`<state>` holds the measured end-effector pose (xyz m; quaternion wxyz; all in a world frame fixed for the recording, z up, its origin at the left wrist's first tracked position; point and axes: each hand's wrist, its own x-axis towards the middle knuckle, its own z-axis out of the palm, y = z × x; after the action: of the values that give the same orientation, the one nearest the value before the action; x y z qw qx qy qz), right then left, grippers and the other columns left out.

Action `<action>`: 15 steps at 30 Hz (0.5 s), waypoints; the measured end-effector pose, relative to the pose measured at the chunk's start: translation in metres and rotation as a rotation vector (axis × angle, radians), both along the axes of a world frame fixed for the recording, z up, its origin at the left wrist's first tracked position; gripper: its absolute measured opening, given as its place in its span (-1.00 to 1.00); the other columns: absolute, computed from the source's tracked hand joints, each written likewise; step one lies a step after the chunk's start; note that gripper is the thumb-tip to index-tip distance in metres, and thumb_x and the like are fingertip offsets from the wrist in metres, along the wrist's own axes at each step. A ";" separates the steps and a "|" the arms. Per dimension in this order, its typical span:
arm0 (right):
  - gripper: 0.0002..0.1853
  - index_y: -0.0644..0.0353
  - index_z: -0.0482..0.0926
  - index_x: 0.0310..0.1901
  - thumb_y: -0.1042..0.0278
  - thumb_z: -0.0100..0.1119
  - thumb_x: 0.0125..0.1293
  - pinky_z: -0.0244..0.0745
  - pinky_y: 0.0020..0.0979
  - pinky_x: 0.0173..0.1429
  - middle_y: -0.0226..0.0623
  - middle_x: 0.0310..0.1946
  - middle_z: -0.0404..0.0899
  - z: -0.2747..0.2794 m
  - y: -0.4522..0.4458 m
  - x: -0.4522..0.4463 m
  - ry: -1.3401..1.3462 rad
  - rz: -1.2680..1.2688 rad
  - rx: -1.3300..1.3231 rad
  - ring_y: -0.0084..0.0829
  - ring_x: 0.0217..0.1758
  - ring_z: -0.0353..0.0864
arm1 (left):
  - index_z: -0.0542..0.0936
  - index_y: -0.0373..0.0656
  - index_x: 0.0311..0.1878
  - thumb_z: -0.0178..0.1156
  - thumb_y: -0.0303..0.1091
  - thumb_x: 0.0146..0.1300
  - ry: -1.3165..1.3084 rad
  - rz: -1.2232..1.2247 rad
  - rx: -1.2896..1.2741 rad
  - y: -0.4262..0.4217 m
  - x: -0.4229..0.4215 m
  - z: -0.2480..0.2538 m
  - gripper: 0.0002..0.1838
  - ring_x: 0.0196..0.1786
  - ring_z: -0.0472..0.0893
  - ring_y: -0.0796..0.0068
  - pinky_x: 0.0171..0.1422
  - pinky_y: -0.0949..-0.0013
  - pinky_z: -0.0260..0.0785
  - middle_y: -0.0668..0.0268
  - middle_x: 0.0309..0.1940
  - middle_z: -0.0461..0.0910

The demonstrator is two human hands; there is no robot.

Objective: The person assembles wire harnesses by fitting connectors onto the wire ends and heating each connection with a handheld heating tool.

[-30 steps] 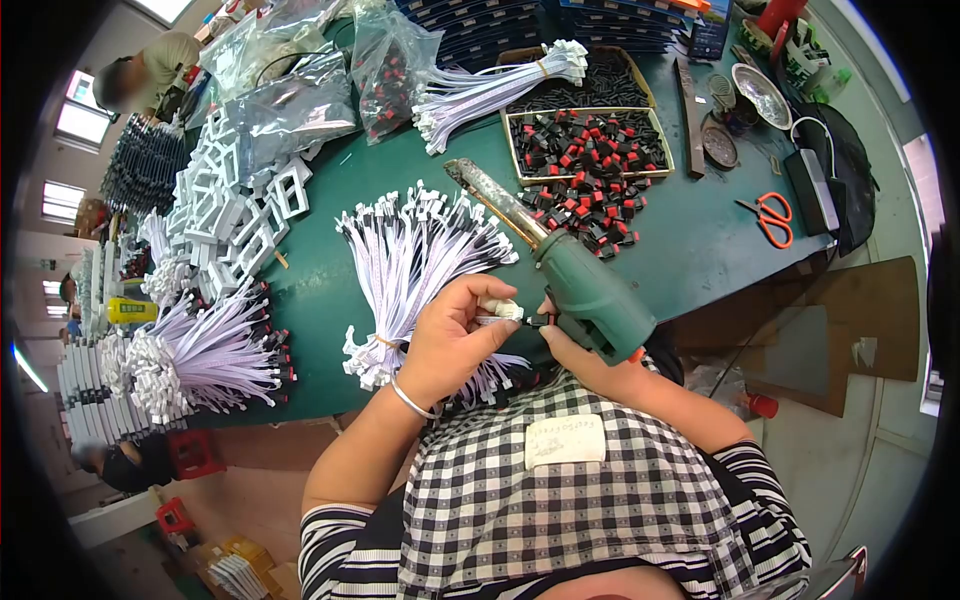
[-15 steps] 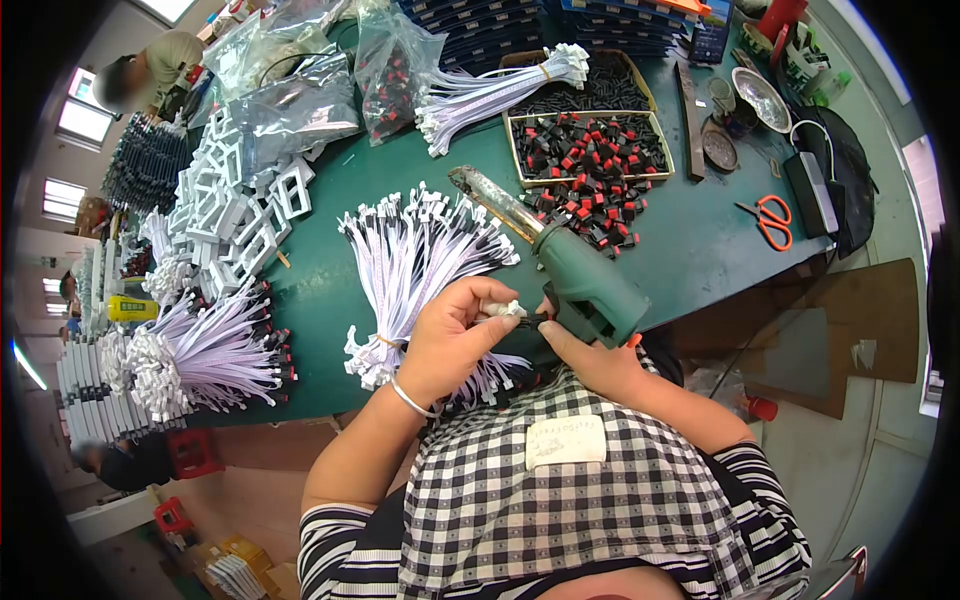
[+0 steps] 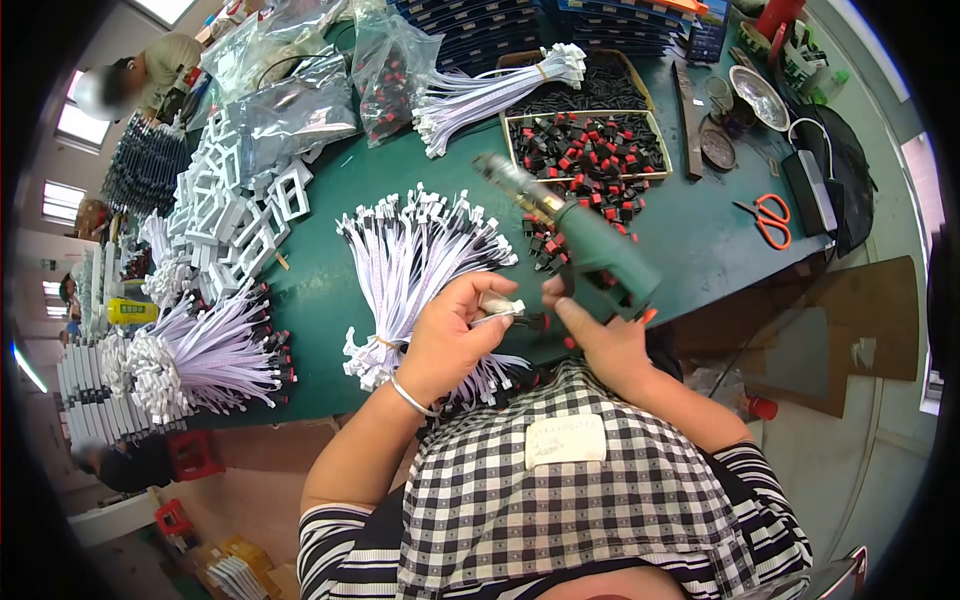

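Note:
My left hand (image 3: 462,325) pinches a white cable (image 3: 507,308) with a white connector end, close above the table's front edge. Just right of it is my right hand (image 3: 590,330), its fingers bent beside the handle of a green heat gun (image 3: 607,252). The gun is blurred, its metal nozzle pointing to the upper left; whether the fingers grip it is unclear. Under and behind my left hand lies a banded bundle of white cables (image 3: 400,260). A small dark and red part (image 3: 569,342) shows blurred between my hands.
Black and red connectors (image 3: 590,150) fill a box and spill before it. A second cable bundle (image 3: 500,90) lies behind. Orange scissors (image 3: 772,220) lie right. White frames (image 3: 225,215) and more cables (image 3: 210,350) are left. A person (image 3: 165,65) is at the far left.
My right hand has moved away from my left hand and is more open. The heat gun has shifted slightly right. The far person's head has moved a little.

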<state>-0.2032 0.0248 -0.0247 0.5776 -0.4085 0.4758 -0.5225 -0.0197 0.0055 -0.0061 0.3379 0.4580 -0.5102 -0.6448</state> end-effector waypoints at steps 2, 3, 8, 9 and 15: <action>-0.79 0.31 0.44 -0.09 0.49 0.07 0.25 0.49 -0.46 -0.08 -0.29 -0.19 0.55 0.003 -0.004 -0.010 0.008 -0.087 -0.024 -0.50 -0.20 0.58 | 0.48 -0.17 -0.09 0.14 -0.63 0.06 -0.213 -0.107 -0.217 0.003 -0.002 -0.001 -0.70 -0.26 0.50 0.53 -0.17 0.54 0.35 0.35 -0.23 0.52; -0.78 0.33 0.43 -0.07 0.51 0.06 0.24 0.50 -0.44 -0.09 -0.25 -0.19 0.55 0.002 -0.005 -0.016 0.003 -0.123 -0.050 -0.48 -0.20 0.58 | 0.51 -0.14 -0.13 0.16 -0.62 0.02 -0.399 -0.209 -0.421 0.005 -0.003 0.001 -0.70 -0.27 0.51 0.46 -0.17 0.50 0.36 0.34 -0.23 0.53; -0.80 0.37 0.46 -0.12 0.50 0.03 0.24 0.50 -0.40 -0.10 -0.20 -0.18 0.55 -0.004 -0.009 -0.036 -0.087 -0.265 -0.146 -0.46 -0.24 0.57 | 0.61 -0.02 -0.26 0.18 -0.46 -0.14 -0.966 -0.497 -0.971 0.023 -0.004 0.025 -0.72 -0.25 0.50 0.37 -0.21 0.35 0.39 0.40 -0.30 0.55; -0.80 0.37 0.48 -0.13 0.49 0.03 0.24 0.49 -0.42 -0.13 -0.20 -0.18 0.55 -0.002 -0.009 -0.036 -0.096 -0.290 -0.147 -0.48 -0.26 0.56 | 0.62 -0.02 -0.27 0.18 -0.41 -0.14 -1.035 -0.550 -0.976 0.021 -0.001 0.034 -0.74 -0.22 0.50 0.44 -0.25 0.34 0.37 0.45 -0.34 0.56; -0.79 0.38 0.48 -0.12 0.47 0.03 0.24 0.47 -0.45 -0.15 -0.19 -0.18 0.55 -0.002 -0.005 -0.036 -0.155 -0.306 -0.148 -0.50 -0.29 0.55 | 0.51 -0.12 -0.24 0.18 -0.34 0.04 -0.961 -0.478 -0.881 -0.026 -0.023 0.040 -0.81 -0.29 0.52 0.23 -0.25 0.22 0.38 0.26 -0.44 0.48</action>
<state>-0.2397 0.0202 -0.0270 0.4946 -0.3313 0.4469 -0.6677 -0.0424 -0.0206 0.0334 0.0779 0.3879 -0.9044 -0.1599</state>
